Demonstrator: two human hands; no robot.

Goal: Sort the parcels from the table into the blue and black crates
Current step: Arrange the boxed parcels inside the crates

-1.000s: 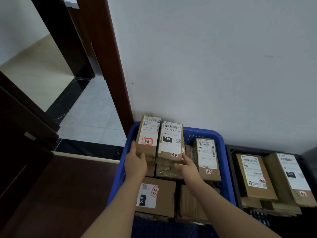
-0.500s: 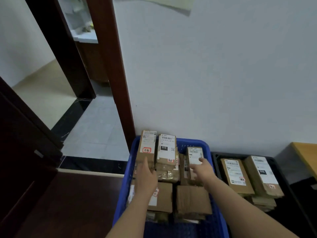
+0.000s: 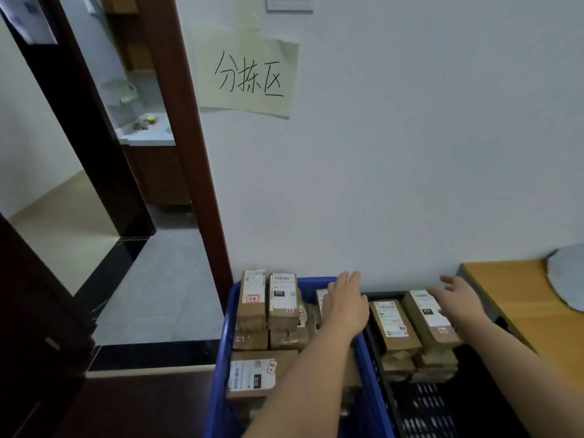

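Note:
The blue crate stands on the floor against the wall, filled with several brown cardboard parcels bearing white labels. To its right the black crate holds two stacks of similar parcels. My left hand hovers over the right rim of the blue crate, fingers straight, holding nothing. Over the right-hand stack in the black crate, my right hand is spread with relaxed fingers and is empty.
A wooden table stands at the right with a grey parcel bag on it. A paper sign hangs on the white wall. A doorway with a dark wood frame opens at the left.
Both hands have left the parcels in the blue crate and swung right; the right hand is now over the black crate. The view has risen and turned right.

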